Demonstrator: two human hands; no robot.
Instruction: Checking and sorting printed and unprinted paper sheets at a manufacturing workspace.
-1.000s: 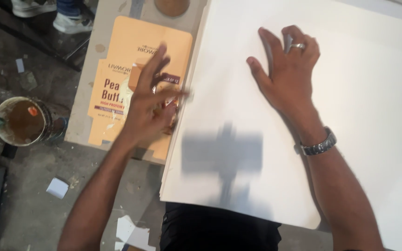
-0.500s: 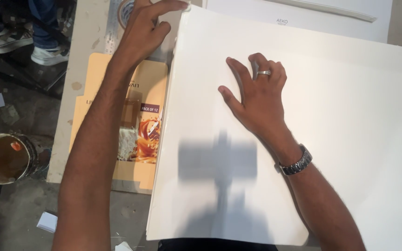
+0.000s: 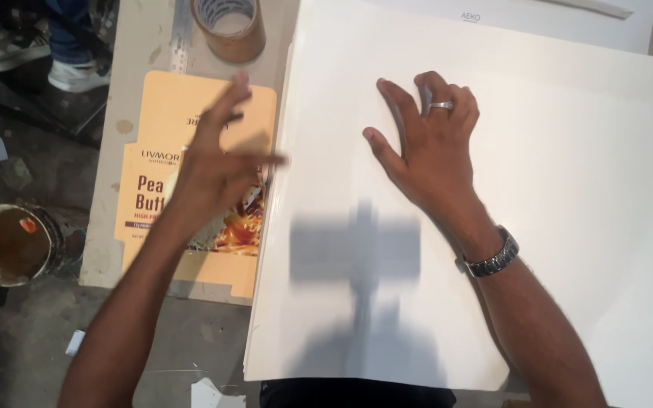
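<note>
A large white sheet of board (image 3: 538,196) lies flat across the table and fills most of the view. My right hand (image 3: 428,143) rests palm down on it, fingers spread, with a ring on one finger and a dark watch at the wrist. My left hand (image 3: 217,166) hovers, blurred by motion, over a flattened orange printed carton (image 3: 168,121) just left of the sheet's edge, fingers apart and holding nothing.
A roll of brown tape (image 3: 230,26) stands at the table's far left, beside a metal ruler (image 3: 181,30). A round pot of brown liquid (image 3: 10,245) sits on the floor at left. Another person's shoes (image 3: 39,53) show at top left. More white sheets (image 3: 553,15) lie beyond.
My left hand reached up to the sheet's far left corner and has now come back down over the orange carton. My right hand stays pressed on the sheet.
</note>
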